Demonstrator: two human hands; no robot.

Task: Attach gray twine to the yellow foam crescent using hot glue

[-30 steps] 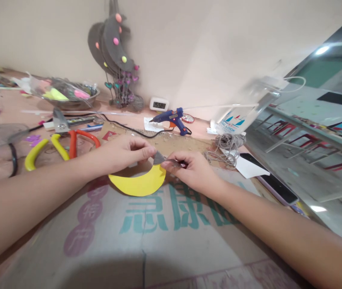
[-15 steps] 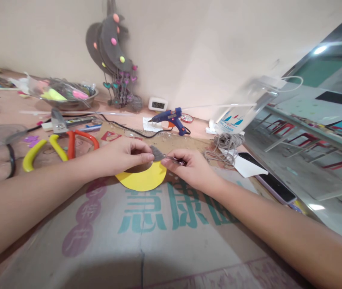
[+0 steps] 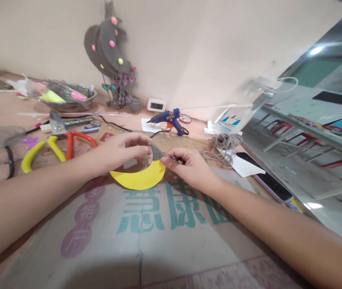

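Observation:
A yellow crescent cutout point(image 3: 142, 181) is held just above the cardboard, its right tip wound with grey yarn point(image 3: 156, 152). My left hand point(image 3: 128, 150) is closed, thumb and fingers pinching the crescent beside the wound tip. At the other side of that tip, my right hand point(image 3: 185, 162) is closed with grey yarn between thumb and fingers; a small dark bunch of it shows inside the curled fingers. The left hand and wrist cover part of the crescent's upper left side.
Printed cardboard point(image 3: 122, 257) lies beneath my hands. Beyond it are a blue glue gun point(image 3: 167, 117), a small clock point(image 3: 156, 105) and a metal bowl point(image 3: 71, 105). Yellow and orange handled tools point(image 3: 70, 146) lie left; a grey yarn bundle point(image 3: 226, 144), phone point(image 3: 267, 180) and leaning bottle point(image 3: 237, 112) stand right.
The left fingers have lifted and loosened slightly around the wrapped tip. The crescent has tilted a little, and more of its left end shows. The right hand has barely moved.

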